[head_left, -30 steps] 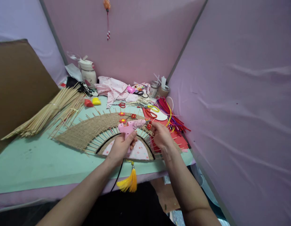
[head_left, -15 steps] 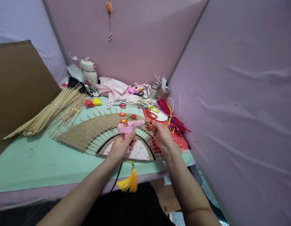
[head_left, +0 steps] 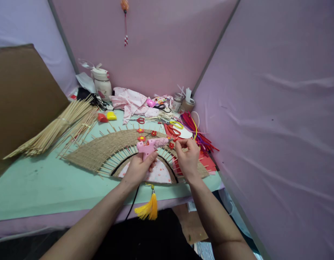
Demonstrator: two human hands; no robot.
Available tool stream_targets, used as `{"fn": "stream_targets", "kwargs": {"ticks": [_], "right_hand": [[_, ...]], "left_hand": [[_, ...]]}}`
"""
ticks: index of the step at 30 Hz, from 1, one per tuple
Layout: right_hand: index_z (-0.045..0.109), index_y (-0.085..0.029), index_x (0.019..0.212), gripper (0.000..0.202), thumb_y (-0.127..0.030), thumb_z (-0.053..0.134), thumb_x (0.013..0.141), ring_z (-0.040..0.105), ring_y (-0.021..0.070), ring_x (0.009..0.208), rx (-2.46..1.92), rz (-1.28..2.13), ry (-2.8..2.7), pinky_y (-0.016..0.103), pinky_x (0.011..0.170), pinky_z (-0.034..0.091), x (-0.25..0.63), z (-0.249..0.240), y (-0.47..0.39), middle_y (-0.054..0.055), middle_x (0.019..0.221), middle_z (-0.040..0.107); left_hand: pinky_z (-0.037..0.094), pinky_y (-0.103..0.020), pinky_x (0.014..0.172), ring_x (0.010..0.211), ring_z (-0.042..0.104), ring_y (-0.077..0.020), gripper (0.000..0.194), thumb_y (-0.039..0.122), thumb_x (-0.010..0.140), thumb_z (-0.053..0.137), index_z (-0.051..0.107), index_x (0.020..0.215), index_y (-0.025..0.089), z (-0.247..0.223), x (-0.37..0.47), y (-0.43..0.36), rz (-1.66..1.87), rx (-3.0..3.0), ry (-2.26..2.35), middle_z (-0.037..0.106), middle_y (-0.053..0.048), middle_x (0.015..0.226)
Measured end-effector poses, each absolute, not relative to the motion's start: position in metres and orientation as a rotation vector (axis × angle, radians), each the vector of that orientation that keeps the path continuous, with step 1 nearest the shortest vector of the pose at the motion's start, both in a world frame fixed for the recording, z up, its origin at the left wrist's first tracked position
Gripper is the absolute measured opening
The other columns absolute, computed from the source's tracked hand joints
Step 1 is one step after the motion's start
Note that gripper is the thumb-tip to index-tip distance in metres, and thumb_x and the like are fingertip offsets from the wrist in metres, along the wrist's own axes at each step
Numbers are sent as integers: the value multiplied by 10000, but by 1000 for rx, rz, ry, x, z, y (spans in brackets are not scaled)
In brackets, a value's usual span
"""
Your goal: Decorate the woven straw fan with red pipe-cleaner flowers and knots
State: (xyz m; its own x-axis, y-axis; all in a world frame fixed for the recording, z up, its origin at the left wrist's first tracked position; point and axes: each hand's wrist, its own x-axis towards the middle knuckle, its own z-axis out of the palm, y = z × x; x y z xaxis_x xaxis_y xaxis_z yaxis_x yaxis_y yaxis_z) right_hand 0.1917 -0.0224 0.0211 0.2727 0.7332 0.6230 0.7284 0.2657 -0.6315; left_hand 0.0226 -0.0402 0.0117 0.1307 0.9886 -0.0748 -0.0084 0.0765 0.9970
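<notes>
My left hand (head_left: 140, 167) is wrapped round the handle of a pink hot glue gun (head_left: 149, 145), whose nozzle points right. At that nozzle, the thumb and fingertips of my right hand (head_left: 188, 156) are pinched on a small red piece, mostly hidden by the fingers. Both hands are above a woven twine fan (head_left: 92, 152) with thin sticks poking out along its edge. Red flowers with yellow centres (head_left: 141, 138) sit on its upper part, and floral fabric (head_left: 163, 172) covers its inner half-circle. From the lower edge hangs a yellow tassel (head_left: 150, 206).
Bundled bamboo sticks (head_left: 57, 126) lie at left by a cardboard sheet (head_left: 23, 101). Behind the fan are a bottle (head_left: 102, 86), pink cloth (head_left: 130, 101), yellow-handled scissors (head_left: 176, 125) and red-handled scissors (head_left: 140, 120). Pipe cleaners (head_left: 188, 121) lie at right, near the purple cloth wall (head_left: 272, 119).
My right hand has turned slightly, its fingertips still beside the nozzle. The glue gun has shifted a little to the right in my left hand.
</notes>
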Motion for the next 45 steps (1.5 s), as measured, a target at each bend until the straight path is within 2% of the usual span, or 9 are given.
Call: {"fn": "stream_targets", "kwargs": {"ticks": [8, 14, 21, 38, 45], "right_hand": [[567, -195, 734, 134, -262, 553, 849, 527, 159, 736, -1467, -276, -1555, 335, 771, 286, 193, 18, -24, -17, 692, 582], [562, -201, 773, 128, -274, 531, 873, 508, 182, 784, -1495, -434, -1649, 348, 787, 252, 195, 17, -27, 1, 720, 589], [566, -202, 810, 131, -276, 494, 890, 505, 210, 839, -1562, -429, -1709, 373, 813, 242, 193, 21, -31, 39, 789, 627], [588, -197, 802, 179, -306, 487, 901, 504, 198, 827, -1559, -405, -1697, 356, 786, 228, 202, 23, -24, 34, 782, 626], [650, -220, 767, 177, -260, 520, 879, 479, 206, 893, -1585, -327, -2198, 355, 770, 203, 226, 24, 28, 40, 870, 651]], "left_hand": [[351, -226, 470, 456, 450, -110, 409, 542, 776, 530, 553, 617, 166, 8, 22, -40, 1059, 1285, 1146, 482, 28, 475], [356, -237, 475, 458, 463, -123, 409, 564, 762, 534, 580, 661, 170, 5, 22, -39, 1035, 1289, 1169, 502, 27, 497], [366, -248, 500, 477, 485, -144, 389, 548, 754, 543, 586, 633, 180, 9, 19, -40, 1050, 1358, 1237, 517, 15, 484], [341, -242, 474, 459, 474, -132, 468, 604, 748, 532, 585, 607, 161, 2, 11, -38, 1029, 1372, 1350, 524, 8, 479], [350, -228, 443, 443, 469, -113, 442, 597, 736, 552, 608, 711, 159, -10, 3, -29, 1191, 1151, 1288, 538, 14, 526]]}}
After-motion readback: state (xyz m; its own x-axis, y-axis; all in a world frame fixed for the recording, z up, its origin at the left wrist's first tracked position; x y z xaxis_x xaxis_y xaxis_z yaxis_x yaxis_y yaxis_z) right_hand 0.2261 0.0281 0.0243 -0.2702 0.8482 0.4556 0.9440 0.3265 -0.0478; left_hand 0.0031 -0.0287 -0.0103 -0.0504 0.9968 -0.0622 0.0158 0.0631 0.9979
